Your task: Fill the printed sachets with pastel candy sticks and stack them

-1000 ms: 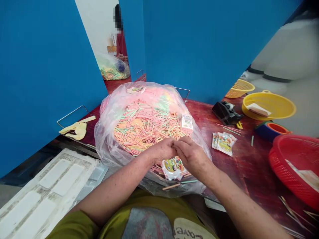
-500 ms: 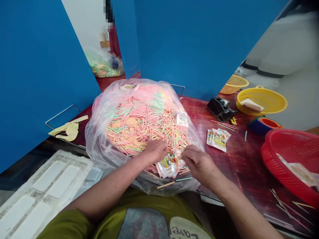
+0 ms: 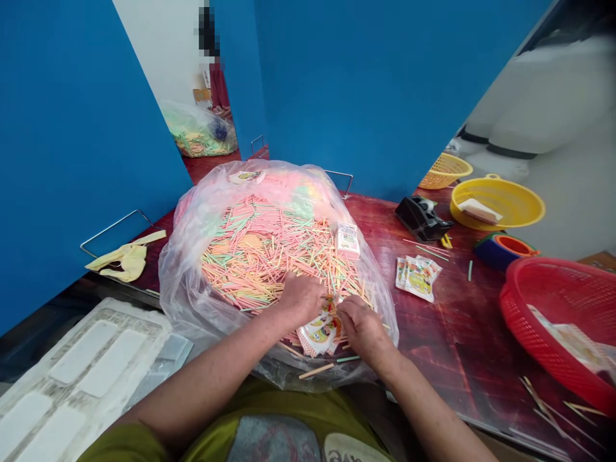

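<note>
Inside the near mouth of the clear plastic bag [image 3: 180, 289], left hand [image 3: 301, 298] pressed low into the heap of pastel sticks [image 3: 262, 256], fingers curled downward. Right hand [image 3: 363, 330] just beside it, fingertips at the edge of a printed sachet [image 3: 320, 333] lying on the sticks between both hands. Grip of each hand half-closed and apart from the other; whether either is clamped on sticks or sachet, impossible to tell from this view. Best handling here: fingers short and close to the sticks, wrists low, loose pieces kept within the bag. A few sticks already out on the plastic fold at the bag's near lip. Toward the bag's far side, a small printed box [image 3: 347, 240] resting on the sticks. Right of the bag on the bench [image 3: 462, 366]: a stack of sachets [image 3: 416, 277], a black tape dispenser [image 3: 422, 218], a yellow basket [image 3: 495, 202], a red plastic basket [image 3: 553, 321]. Left of the bag, a yellow cloth [image 3: 122, 263].
</note>
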### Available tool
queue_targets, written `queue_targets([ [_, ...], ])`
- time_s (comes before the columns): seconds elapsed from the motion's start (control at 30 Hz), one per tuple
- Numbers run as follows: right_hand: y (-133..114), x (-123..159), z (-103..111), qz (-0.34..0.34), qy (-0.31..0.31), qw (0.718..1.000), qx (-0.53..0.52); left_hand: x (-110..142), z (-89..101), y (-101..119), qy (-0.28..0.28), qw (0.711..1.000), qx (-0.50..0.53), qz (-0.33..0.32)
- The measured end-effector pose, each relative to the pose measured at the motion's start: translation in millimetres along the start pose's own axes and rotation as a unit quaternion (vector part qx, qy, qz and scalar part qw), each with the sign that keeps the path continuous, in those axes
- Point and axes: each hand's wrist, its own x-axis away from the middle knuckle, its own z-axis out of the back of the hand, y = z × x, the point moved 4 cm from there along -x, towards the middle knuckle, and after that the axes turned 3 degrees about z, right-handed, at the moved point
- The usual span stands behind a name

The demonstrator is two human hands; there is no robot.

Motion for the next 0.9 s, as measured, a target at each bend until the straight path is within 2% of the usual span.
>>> queue_targets([
  [0.1,6,3,12,-0.009,0.066,0.995,-0.072,4,1.1,0,0.043,0.999,0.012,-0.011],
  [0.2,5,0,42,0.002,0.146,0.979,-0.143,4,5.7,-9,0.035,0.996,0.078,-0.007],
  [0.27,-4,-6,59,0.051,0.159,0.980,-0.106,2,11.4,-16,0.012,0.992,0.125,-0.025],
  [0.33,-16,-13,67,0.107,0.156,0.981,-0.043,2,17.1,-20,0.005,0.984,0.172,-0.043],
  [0.43,-24,-19,64,0.143,0.152,0.978,0.002,1,19.7,-29,0.039,0.974,0.220,-0.025],
  [0.53,-25,-20,56,0.146,0.140,0.979,0.010,0,14.7,-36,0.073,0.975,0.212,-0.005],
  [0.63,-27,-22,54,0.152,0.144,0.978,0.018,0,13.7,-40,0.102,0.974,0.200,-0.041],
  [0.77,-36,-30,57,0.196,0.150,0.967,0.053,4,22.4,-38,0.132,0.959,0.216,-0.126],
  [0.9,-48,-37,47,0.274,0.077,0.956,0.073,13,31.6,-33,0.173,0.946,0.222,-0.160],
])
